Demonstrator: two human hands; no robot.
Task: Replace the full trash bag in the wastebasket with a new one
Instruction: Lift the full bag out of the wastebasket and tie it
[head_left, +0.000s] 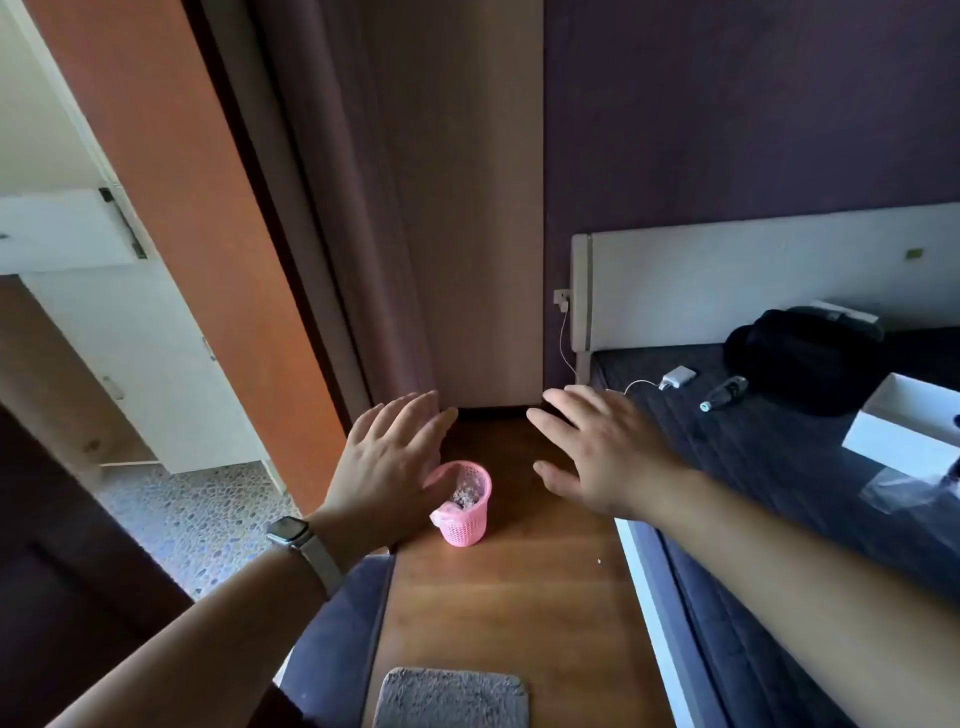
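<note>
On the wooden floor (519, 597), between a doorway and a bed (779, 467), stands a small pink mesh wastebasket (464, 512), upright, with a pink bag (441, 517) lining it and folded over the rim; pale scraps fill it near to the top. From the head view both arms reach forward, palms down; the left hand (387, 460) is spread wide with fingers apart, holding nothing, and it overlaps the basket's left rim in the picture, though whether it touches cannot be told; a watch (288, 532) sits on that wrist. The right hand (597, 452) is likewise open and empty, fingers splayed, off to the right of the basket and apart from it. A grey mat (449, 699) lies at the bottom edge; on the bed rest a white charger (678, 376) with its cable, a dark bottle (724, 395), a black bag (802, 356) and a white box (906, 423); an orange door (182, 208) stands open at left.
</note>
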